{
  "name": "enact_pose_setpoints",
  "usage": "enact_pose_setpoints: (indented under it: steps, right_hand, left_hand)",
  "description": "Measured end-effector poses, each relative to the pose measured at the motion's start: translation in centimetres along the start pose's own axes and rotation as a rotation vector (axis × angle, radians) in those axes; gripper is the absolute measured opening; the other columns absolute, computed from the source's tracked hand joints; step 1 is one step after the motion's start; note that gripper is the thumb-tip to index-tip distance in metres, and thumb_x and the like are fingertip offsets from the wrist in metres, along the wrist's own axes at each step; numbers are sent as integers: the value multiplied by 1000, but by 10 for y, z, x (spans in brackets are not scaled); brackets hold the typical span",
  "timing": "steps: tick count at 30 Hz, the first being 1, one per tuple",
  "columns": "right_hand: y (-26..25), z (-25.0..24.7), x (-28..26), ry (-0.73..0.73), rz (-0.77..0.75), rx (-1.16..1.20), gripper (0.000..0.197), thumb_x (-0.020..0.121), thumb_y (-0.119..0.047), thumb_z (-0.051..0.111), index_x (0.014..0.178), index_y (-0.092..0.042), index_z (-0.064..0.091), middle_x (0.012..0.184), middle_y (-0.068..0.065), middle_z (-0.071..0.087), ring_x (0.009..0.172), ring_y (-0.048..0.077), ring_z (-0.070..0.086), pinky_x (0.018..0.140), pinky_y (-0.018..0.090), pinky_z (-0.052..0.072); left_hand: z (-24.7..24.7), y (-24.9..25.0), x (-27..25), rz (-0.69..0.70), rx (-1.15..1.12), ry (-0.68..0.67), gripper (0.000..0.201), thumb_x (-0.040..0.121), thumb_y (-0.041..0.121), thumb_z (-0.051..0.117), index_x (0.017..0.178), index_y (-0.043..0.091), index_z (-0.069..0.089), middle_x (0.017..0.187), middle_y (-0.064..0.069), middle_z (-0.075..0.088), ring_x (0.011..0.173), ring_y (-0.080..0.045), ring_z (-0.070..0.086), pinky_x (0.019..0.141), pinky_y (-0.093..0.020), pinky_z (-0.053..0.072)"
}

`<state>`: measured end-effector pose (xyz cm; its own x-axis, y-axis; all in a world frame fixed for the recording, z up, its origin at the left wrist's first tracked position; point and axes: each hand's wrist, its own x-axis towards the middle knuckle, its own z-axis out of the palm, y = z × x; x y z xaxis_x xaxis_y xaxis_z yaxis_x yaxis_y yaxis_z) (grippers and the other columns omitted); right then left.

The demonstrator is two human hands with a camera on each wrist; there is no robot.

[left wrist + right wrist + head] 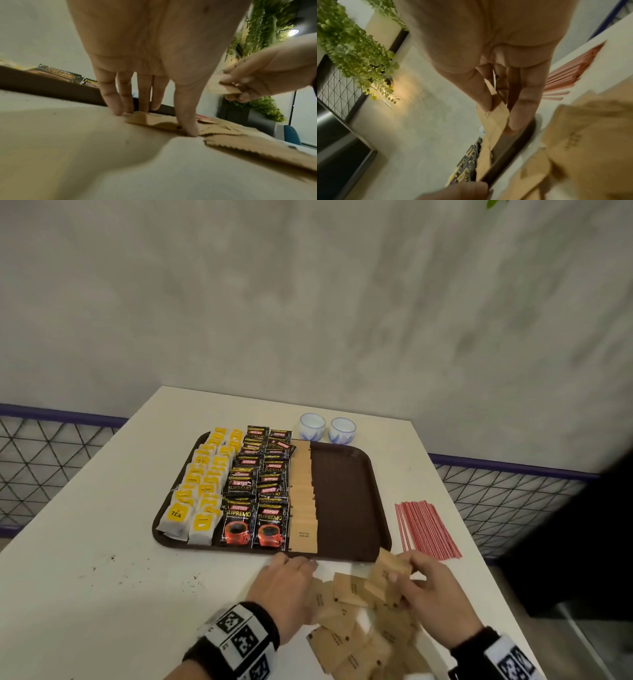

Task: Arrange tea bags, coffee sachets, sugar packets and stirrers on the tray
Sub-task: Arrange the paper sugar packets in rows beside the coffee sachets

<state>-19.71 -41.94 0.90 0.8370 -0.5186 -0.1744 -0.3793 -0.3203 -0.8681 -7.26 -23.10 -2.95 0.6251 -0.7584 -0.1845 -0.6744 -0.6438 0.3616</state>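
Note:
A dark brown tray [346,494] holds rows of yellow-labelled tea bags [202,491], black coffee sachets [257,494] and one column of brown sugar packets [303,508]. Loose brown sugar packets [349,628] lie in a heap on the table in front of the tray. My right hand [404,577] pinches a small stack of sugar packets [494,119] just above the heap. My left hand [294,570] lies with straight fingers on the heap's left edge, its fingertips [118,109] touching a packet [147,119] near the tray rim. Red stirrers [424,529] lie right of the tray.
Two small white-and-blue cups [327,428] stand behind the tray. The white table [102,542] ends at a wire-mesh railing [44,460] on both sides. The tray's right half is bare. A dark shape [589,525] stands at the far right.

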Motion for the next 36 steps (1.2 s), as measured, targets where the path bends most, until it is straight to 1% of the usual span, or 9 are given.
enact_pose_setpoints:
  steps: [4, 9, 12, 22, 26, 29, 31, 34, 36]
  right_hand:
    - [5, 1, -9, -42, 36, 5, 16, 91, -3, 57, 91, -17, 65, 86, 0, 69, 85, 23, 65, 56, 22, 51]
    - [1, 7, -10, -129, 67, 60, 24, 91, 0, 57, 100, -22, 62, 91, -6, 75, 91, 18, 67, 62, 24, 53]
    - [-4, 8, -6, -150, 50, 99, 27, 92, 0, 56, 104, -24, 59, 89, -5, 75, 89, 17, 68, 60, 24, 53]
    - [-20, 8, 34, -204, 34, 91, 39, 83, 10, 62, 108, -18, 53, 102, 4, 70, 95, 19, 68, 67, 32, 59]
    - [-43, 1, 87, -133, 12, 85, 32, 82, 8, 66, 106, -7, 49, 95, 18, 69, 90, 25, 69, 65, 29, 57]
    - [-65, 11, 111, -196, -88, 92, 34, 83, 7, 64, 104, -13, 46, 84, 12, 71, 74, 20, 71, 61, 27, 55]
    - [-75, 23, 119, -259, -140, 102, 35, 82, 9, 63, 101, -15, 45, 77, 5, 69, 67, 16, 68, 57, 26, 53]
    - [-75, 34, 149, -181, -127, 90, 36, 80, 12, 63, 95, -15, 46, 81, 10, 65, 67, 19, 65, 55, 28, 51]
    - [-71, 37, 183, -41, -44, 111, 35, 79, 13, 65, 90, -14, 45, 81, 12, 59, 66, 22, 62, 53, 27, 51]
  left_hand:
    - [0, 1, 4, -80, -13, -81, 64, 79, 32, 71, 135, 29, 41, 132, 5, 40, 122, -20, 36, 104, -36, 40]
    - [-5, -4, 3, -131, -164, -100, 24, 82, 10, 65, 96, 26, 53, 109, 4, 45, 97, -18, 52, 85, -27, 52]
    - [-8, -7, 3, -164, -211, -48, 24, 88, 10, 55, 75, 29, 48, 105, 4, 48, 93, -15, 53, 84, -23, 50]
    - [-26, -22, 2, -130, -566, -49, 23, 76, 13, 72, 86, 28, 58, 94, 8, 60, 80, -1, 54, 66, -10, 45]
    - [-30, -26, 5, -124, -743, 6, 25, 84, 6, 59, 74, 28, 51, 71, 3, 54, 58, -4, 52, 62, -22, 45]
    - [-61, -32, 18, -85, -922, 127, 17, 86, 1, 61, 88, 17, 57, 91, -12, 57, 80, -18, 59, 73, -27, 50]
    - [-87, -38, 25, -13, -1012, 204, 24, 82, 9, 68, 95, 28, 60, 101, -7, 57, 96, -21, 58, 81, -30, 51]
    - [-105, -41, 29, 36, -1052, 239, 28, 75, 16, 72, 91, 37, 62, 99, -11, 59, 95, -26, 59, 83, -33, 52]
    - [-101, -43, 28, 15, -1193, 189, 37, 66, 9, 77, 97, 25, 64, 91, -15, 63, 89, -30, 61, 79, -30, 54]
